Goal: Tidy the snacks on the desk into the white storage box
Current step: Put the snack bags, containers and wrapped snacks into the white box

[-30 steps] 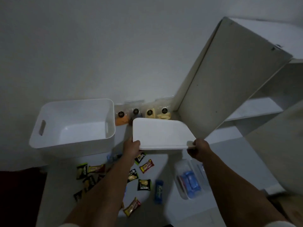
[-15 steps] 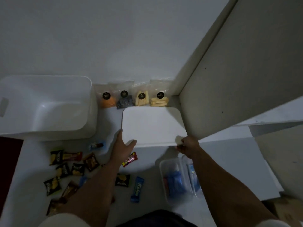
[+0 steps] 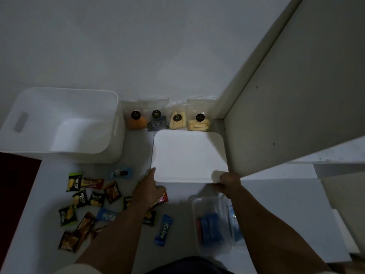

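Observation:
The white storage box (image 3: 65,153) stands open and empty at the back left of the desk. Its flat white lid (image 3: 189,155) lies low over the desk to the right of the box. My left hand (image 3: 150,189) grips the lid's near left corner. My right hand (image 3: 229,180) grips its near right corner. Several small snack packets (image 3: 94,198) are scattered at the front left, with a blue Kalpa bar (image 3: 163,230) nearer the middle. Several clear bags of snacks (image 3: 166,119) lean on the wall behind the lid.
A clear plastic tub (image 3: 214,224) with blue packets sits under my right forearm. A tall white cabinet panel (image 3: 296,107) rises at the right, close to the lid's right edge. The desk's left edge drops off beside a dark red area (image 3: 17,184).
The lid has come down from in front of me to the desk surface by the cabinet panel, both hands still on its near corners. The camera has tilted downward.

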The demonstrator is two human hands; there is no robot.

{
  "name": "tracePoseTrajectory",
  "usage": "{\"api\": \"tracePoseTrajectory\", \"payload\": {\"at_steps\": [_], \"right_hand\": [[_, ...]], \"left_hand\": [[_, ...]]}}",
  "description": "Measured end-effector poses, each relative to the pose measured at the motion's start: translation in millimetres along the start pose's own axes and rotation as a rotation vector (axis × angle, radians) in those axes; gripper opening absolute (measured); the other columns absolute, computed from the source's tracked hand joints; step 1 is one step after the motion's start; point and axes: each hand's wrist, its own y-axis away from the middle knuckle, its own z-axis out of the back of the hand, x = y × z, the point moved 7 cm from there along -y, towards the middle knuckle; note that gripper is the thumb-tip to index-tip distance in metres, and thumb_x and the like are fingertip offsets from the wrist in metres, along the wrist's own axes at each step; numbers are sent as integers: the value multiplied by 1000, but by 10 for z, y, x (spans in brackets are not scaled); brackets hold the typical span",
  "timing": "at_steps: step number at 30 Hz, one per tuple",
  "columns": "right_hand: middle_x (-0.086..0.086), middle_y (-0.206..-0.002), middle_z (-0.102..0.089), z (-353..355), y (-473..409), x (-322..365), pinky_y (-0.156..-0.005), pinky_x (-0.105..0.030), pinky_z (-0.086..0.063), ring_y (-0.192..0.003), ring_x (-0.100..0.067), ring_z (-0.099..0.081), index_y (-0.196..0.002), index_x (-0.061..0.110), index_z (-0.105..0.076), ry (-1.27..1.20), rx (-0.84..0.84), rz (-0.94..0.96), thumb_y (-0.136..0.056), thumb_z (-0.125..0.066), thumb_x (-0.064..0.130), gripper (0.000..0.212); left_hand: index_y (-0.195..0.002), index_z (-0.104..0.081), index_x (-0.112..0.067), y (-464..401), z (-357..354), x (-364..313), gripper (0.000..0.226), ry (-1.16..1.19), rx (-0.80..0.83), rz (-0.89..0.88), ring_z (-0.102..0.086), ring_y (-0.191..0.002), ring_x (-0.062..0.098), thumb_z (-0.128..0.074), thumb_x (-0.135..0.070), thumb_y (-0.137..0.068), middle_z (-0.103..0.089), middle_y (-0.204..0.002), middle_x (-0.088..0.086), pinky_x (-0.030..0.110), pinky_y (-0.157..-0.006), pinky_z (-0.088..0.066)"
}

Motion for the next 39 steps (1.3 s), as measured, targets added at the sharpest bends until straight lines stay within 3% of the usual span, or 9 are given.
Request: {"api": "tracePoseTrajectory", "payload": {"at_steps": [8,18,20,22,24,29,31,36,39], "right_hand": [[-16,-103,-71,0,329,328,-72,-38,-60,-89,-35,-72,-113,-2,-65,764,-246,236,-83,-61,24,40],[-13,-133,-67,-1565,688,956,-105,-36,-49,-121,-30,-63,-131,11,-66,779,99,642,-93,-64,21,40],[-12,-130,-69,-1941,746,1112,-104,-35,-50,-119,-29,-64,-131,11,-67,768,167,710,-94,-63,18,38],[-12,-128,-70,-2272,793,1224,-100,-32,-50,-117,-27,-65,-131,11,-67,751,238,752,-95,-63,16,37],[-13,-124,-71,-2584,751,1261,-93,-29,-49,-108,-24,-66,-129,9,-67,760,315,746,-95,-66,16,35],[-9,-111,-75,-2941,472,1248,-80,-33,-53,-104,-29,-70,-117,16,-71,818,232,706,-87,-73,35,36],[-8,-105,-74,-2901,438,1294,-73,-30,-46,-100,-30,-70,-111,16,-67,800,83,718,-85,-73,39,36],[-5,-118,-71,-2932,363,1288,-79,-32,-47,-109,-29,-67,-131,21,-52,694,-23,696,-78,-79,54,68],[-2,-115,-71,-3000,292,1325,-77,-29,-44,-106,-25,-68,-129,21,-55,620,-5,693,-79,-79,50,63]], "left_hand": [[-137,-54,-22,-41,456,-288,48,-135,-259,-28,-57,-118,27,-56,-40,-92,-59,-131,7,38,-92,-49],[-156,-32,-18,-684,1193,-721,76,154,-342,13,-42,-140,37,-67,-34,-89,-39,-157,12,49,-112,-41],[-142,-49,-14,-897,1288,-812,57,213,-358,-4,-53,-127,35,-66,-30,-90,-52,-143,15,48,-104,-46],[-81,-56,-16,-1110,1395,-942,7,404,-392,-124,-55,-77,26,-62,-21,-81,-56,-85,14,45,-70,-46],[-64,-31,-22,-1328,1444,-1085,32,550,-354,-159,-33,-56,14,-57,-7,-74,-32,-64,4,36,-55,-30],[-84,-46,1,-1661,1487,-992,10,637,-369,55,-40,-52,4,-47,10,-87,-37,-75,8,12,-46,-35],[-116,-49,15,-1910,1411,-801,32,704,-375,150,-54,-69,21,-50,0,-87,-49,-86,18,18,-59,-41],[-137,-45,-24,-2069,1425,-672,58,685,-487,193,-61,-101,26,-56,-11,-81,-62,-118,3,40,-85,-55],[-145,-43,-19,-2065,1497,-706,64,718,-527,194,-57,-124,32,-53,-23,-82,-57,-140,12,46,-102,-50]]}}
